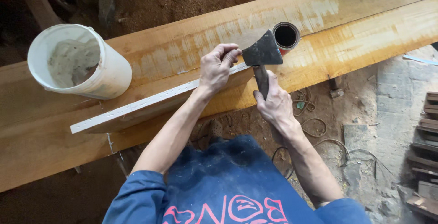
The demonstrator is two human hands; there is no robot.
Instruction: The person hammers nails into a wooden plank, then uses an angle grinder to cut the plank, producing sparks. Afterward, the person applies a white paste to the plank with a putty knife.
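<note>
Sawdusty planks [356, 36]: right hand [276, 107] fisted on dark hatchet [262, 50] handle; left hand [216, 68] pinches thin white-edged board [137, 107] beside blade.

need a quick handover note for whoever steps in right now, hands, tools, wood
Left hand: fingers curled on the edge of the thin board, steadying it on the big planks.
Right hand: closed grip on the hatchet handle, head resting at the thin board's end, by the left fingers.
Nearby: white bucket lying tilted on the planks to the left; small open can just past the hatchet head.
Done: thin board laid along the planks, its edge pale.
Left: cannot tell how much trimming remains.
</note>
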